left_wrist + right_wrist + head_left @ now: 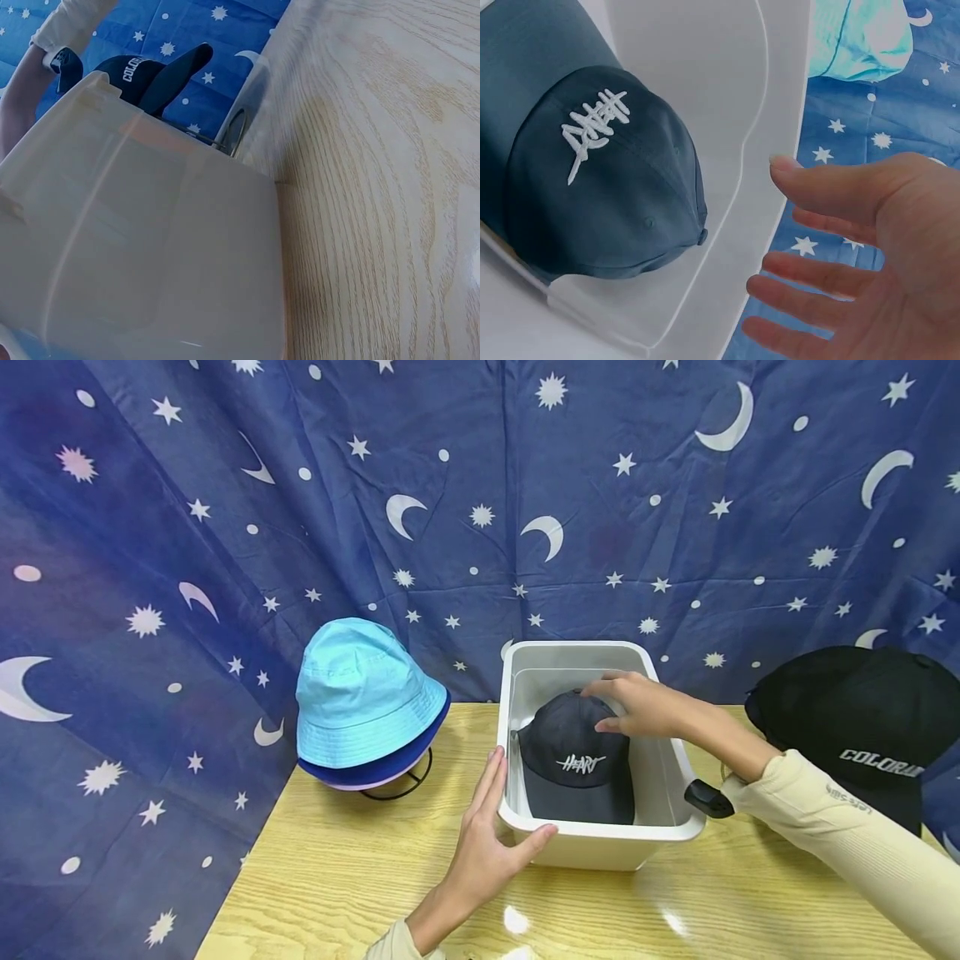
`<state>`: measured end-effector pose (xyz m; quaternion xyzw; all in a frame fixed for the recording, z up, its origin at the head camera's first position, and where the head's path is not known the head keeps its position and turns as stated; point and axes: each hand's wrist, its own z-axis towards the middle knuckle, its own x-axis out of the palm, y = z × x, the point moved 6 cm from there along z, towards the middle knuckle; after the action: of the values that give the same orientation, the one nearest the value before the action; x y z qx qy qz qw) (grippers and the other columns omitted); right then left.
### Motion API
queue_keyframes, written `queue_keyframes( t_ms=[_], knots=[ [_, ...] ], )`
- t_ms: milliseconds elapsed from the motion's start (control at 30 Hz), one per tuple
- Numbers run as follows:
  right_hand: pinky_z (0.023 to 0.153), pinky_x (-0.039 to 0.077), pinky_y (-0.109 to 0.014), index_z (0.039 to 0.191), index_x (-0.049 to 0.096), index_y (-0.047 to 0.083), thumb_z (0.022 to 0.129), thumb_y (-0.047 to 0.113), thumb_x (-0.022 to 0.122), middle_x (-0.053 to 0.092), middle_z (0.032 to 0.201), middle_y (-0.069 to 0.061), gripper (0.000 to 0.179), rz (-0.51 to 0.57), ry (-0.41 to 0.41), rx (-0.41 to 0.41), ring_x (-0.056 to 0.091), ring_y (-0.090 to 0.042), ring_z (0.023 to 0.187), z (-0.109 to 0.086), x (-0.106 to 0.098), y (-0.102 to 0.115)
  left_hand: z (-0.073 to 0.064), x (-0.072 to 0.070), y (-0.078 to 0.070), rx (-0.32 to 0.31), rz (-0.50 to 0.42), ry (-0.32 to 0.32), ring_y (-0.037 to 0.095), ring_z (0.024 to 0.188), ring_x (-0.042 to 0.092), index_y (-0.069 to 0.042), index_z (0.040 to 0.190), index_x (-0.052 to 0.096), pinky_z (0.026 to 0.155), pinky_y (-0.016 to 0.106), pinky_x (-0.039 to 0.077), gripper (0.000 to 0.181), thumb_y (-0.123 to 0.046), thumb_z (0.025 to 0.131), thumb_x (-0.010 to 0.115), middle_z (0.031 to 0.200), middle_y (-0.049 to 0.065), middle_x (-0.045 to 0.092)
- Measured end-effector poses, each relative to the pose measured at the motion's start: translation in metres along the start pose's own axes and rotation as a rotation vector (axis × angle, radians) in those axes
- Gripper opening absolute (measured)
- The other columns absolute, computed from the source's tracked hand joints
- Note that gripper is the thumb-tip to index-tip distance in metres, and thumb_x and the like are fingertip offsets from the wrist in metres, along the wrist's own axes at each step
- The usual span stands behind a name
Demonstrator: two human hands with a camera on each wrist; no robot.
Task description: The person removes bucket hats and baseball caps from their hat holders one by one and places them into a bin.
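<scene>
Inside a white plastic bin [600, 832] lies a dark baseball cap [576, 727] with white "HEART" lettering, its brim toward the near wall. My right hand [637, 703] hovers over the back of the crown, thumb and fingers spread. In the right wrist view, a gap separates that hand [855, 255] from the cap [607, 180], and nothing is in its grasp. At the bin's near left corner, my left hand [483, 839] rests with straight fingers along the left side and the thumb by the front rim. The left wrist view is mostly filled by the bin's outer wall [157, 232].
Stacked bucket hats, light blue [363, 693] on top of dark blue [420, 747], sit on a black wire stand [405, 792] at left. Black caps [847, 718], one lettered "COLORADO", stand at right. A starry blue curtain [450, 560] hangs behind the wooden table [337, 868].
</scene>
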<state>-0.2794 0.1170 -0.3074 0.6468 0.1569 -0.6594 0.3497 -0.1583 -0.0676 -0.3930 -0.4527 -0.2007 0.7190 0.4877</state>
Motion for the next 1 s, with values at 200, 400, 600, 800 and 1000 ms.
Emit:
queue_keyframes(
  t_ms=[200, 400, 600, 800, 1000],
  knots=[
    [0.078, 0.045, -0.042, 0.110, 0.060, 0.006, 0.073, 0.014, 0.070, 0.056, 0.106, -0.012, 0.039, 0.015, -0.048, -0.003, 0.053, -0.026, 0.096, -0.010, -0.010, -0.003, 0.000, -0.001, 0.000, 0.022, 0.033, -0.019, 0.017, 0.132, 0.017, -0.006, 0.139, 0.022, 0.103, 0.034, 0.023, 0.093, -0.048, 0.070, 0.068, 0.146, 0.005, 0.016],
    [0.075, 0.045, -0.041, 0.110, 0.059, 0.007, 0.073, 0.014, 0.070, 0.055, 0.107, -0.011, 0.039, 0.016, -0.092, 0.002, 0.053, -0.025, 0.093, -0.021, -0.021, -0.007, -0.001, -0.001, -0.001, 0.032, 0.037, -0.030, 0.020, 0.132, 0.017, -0.005, 0.139, 0.023, 0.103, 0.034, 0.022, 0.093, -0.047, 0.070, 0.068, 0.145, 0.005, 0.017],
    [0.077, 0.045, -0.043, 0.111, 0.058, 0.006, 0.074, 0.016, 0.070, 0.055, 0.107, -0.012, 0.040, 0.000, -0.138, -0.028, 0.053, -0.026, 0.096, -0.033, -0.033, -0.007, 0.000, -0.001, 0.000, -0.009, 0.018, -0.026, 0.017, 0.132, 0.017, -0.007, 0.139, 0.024, 0.103, 0.032, 0.021, 0.094, -0.049, 0.068, 0.069, 0.146, 0.002, 0.017],
    [0.068, 0.045, -0.037, 0.113, 0.057, 0.007, 0.076, 0.019, 0.069, 0.056, 0.104, -0.009, 0.041, -0.008, -0.174, -0.024, 0.053, -0.021, 0.085, -0.043, -0.044, -0.007, 0.000, -0.002, 0.001, -0.045, -0.020, -0.033, 0.014, 0.131, 0.018, -0.008, 0.139, 0.025, 0.104, 0.030, 0.020, 0.095, -0.048, 0.066, 0.071, 0.145, 0.000, 0.018],
    [0.082, 0.040, -0.048, 0.113, 0.057, 0.009, 0.074, 0.019, 0.070, 0.056, 0.108, -0.009, 0.042, -0.008, -0.188, 0.038, 0.053, -0.027, 0.099, -0.053, -0.050, -0.011, 0.000, -0.001, 0.000, -0.026, -0.027, -0.038, 0.016, 0.132, 0.017, -0.008, 0.139, 0.024, 0.104, 0.031, 0.020, 0.094, -0.047, 0.066, 0.071, 0.145, 0.001, 0.018]
  ],
)
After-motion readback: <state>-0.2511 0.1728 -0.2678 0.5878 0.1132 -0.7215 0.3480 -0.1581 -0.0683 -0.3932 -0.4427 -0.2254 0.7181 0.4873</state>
